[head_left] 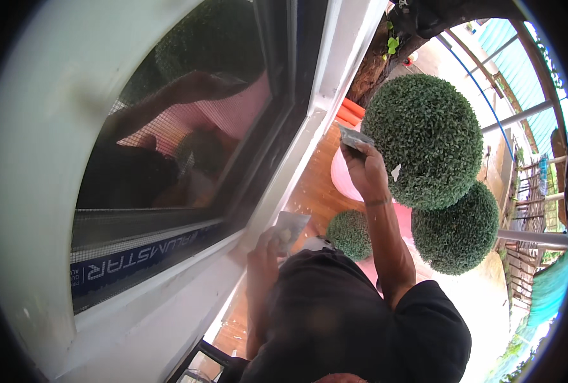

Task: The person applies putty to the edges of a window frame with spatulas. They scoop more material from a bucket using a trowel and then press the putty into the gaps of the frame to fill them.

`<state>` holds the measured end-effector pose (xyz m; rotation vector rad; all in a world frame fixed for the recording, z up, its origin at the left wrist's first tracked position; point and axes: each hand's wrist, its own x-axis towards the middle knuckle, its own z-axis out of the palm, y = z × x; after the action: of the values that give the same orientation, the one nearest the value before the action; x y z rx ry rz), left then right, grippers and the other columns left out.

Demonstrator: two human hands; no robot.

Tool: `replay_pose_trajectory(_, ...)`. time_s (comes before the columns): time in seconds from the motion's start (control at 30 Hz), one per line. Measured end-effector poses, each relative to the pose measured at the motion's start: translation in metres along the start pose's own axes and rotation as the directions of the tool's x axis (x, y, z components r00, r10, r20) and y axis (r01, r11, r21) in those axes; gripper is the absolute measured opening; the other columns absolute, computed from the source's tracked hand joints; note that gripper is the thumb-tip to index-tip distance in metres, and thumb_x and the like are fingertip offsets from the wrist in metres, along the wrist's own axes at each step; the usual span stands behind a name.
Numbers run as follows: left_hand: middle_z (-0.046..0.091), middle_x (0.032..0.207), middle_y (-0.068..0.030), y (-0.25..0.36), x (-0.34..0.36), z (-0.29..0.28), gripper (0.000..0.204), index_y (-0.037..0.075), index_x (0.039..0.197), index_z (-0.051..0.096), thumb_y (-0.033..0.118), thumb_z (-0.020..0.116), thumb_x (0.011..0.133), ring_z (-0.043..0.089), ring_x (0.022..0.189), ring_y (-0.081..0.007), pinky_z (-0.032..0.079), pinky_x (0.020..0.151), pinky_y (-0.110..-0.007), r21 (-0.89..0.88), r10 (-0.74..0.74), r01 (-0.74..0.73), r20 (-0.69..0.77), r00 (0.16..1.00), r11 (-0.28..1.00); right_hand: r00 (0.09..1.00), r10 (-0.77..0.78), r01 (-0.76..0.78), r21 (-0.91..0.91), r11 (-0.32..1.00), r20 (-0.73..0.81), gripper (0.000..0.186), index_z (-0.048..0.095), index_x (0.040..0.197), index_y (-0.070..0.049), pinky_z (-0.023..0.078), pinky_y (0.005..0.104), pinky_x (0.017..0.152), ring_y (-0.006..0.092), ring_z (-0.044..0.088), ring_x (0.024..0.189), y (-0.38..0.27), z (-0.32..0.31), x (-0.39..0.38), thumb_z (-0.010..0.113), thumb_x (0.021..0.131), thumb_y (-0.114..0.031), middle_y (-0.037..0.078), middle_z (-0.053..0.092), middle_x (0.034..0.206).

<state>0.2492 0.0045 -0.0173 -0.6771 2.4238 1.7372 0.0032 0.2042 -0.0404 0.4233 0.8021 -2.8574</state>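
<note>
Where the white wall (22, 159) curves in at the far left, a dark-framed window (188, 140) is set, its pane filled with reflections. A blue printed strip (143, 258) is fixed along the lower frame, perhaps left there as a protective covering. The window is bordered on its right by white trim (298, 150), near which both hands are kept.

Beside the lower part of this trim, a flat, pale plate (293, 228) is grasped by the left hand (263, 258). It is gripped near its edge, with the fingers bent, presumably so that its broad face is left uncovered. Whether the trim is touched by this hand cannot be told, as the area is blurred.

Farther right and higher, a flat grey blade-like piece (354, 137) is clasped in the right hand (365, 169). The fingers are closed around its near end, and the far end is left projecting toward the trim, probably for reach; any handle is hidden.

At the right, a large green foliage ball (424, 140) is seen behind the right hand, apparently placed as decoration, with a smaller dark-green ball (456, 226) below it.
</note>
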Motion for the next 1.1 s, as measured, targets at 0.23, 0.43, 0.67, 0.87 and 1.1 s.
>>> replay_pose_trajectory(0.23,0.073,0.093,-0.0181,0.014,-0.003,0.009,0.038,-0.002,0.133,0.053,0.022,0.047,0.105,0.074,0.078,-0.0232,0.059,0.065,-0.033,-0.027,0.069,-0.068,0.066,0.995,0.997,0.994,-0.091,0.108,-0.375,0.921,0.064,0.032,0.048,0.124,0.01,0.051,0.045,0.101,0.0327,0.06,0.109,0.05,-0.015,0.065,0.044,0.093,0.005,0.021,0.059,0.12)
replay_pose_trajectory(0.43,0.072,0.096,-0.0206,0.011,-0.011,0.013,0.04,-0.004,0.133,0.052,0.023,0.047,0.105,0.075,0.079,-0.0259,0.057,0.066,-0.032,0.024,0.048,-0.049,0.035,0.998,0.999,0.998,0.059,-0.06,-0.049,0.997,-0.033,0.033,0.045,0.123,0.009,0.054,0.0448,0.096,0.0322,0.062,0.103,0.049,-0.007,0.098,0.042,0.091,0.005,0.02,0.058,0.116)
replay_pose_trajectory(0.67,0.072,0.098,-0.0208,0.009,-0.009,0.011,0.039,-0.004,0.133,0.053,0.023,0.047,0.104,0.075,0.08,-0.0264,0.061,0.068,-0.035,-0.032,-0.054,0.055,0.017,0.998,0.998,0.997,0.054,-0.054,-0.001,0.999,-0.052,0.028,0.05,0.117,0.009,0.054,0.0448,0.095,0.0317,0.063,0.1,0.056,-0.002,0.11,0.043,0.09,0.006,0.02,0.059,0.114)
replay_pose_trajectory(0.87,0.072,0.098,-0.0202,0.008,-0.004,0.015,0.038,-0.004,0.132,0.053,0.021,0.048,0.104,0.075,0.079,-0.0257,0.061,0.068,-0.034,-0.001,-0.081,0.081,0.016,0.997,0.997,0.992,0.055,-0.056,-0.002,0.998,-0.11,0.015,0.055,0.099,0.011,0.053,0.0446,0.098,0.0332,0.061,0.101,0.049,0.007,0.121,0.044,0.09,0.006,0.022,0.059,0.113)
replay_pose_trajectory(1.1,0.072,0.097,-0.0201,0.012,-0.004,0.01,0.036,-0.003,0.132,0.053,0.019,0.049,0.103,0.075,0.079,-0.0258,0.061,0.067,-0.033,-0.057,-0.062,0.062,0.005,0.998,0.996,0.984,0.071,-0.044,0.166,0.985,-0.164,0.017,0.051,0.103,0.015,0.053,0.0464,0.101,0.0376,0.058,0.108,0.039,0.023,0.13,0.041,0.093,0.006,0.027,0.056,0.117)
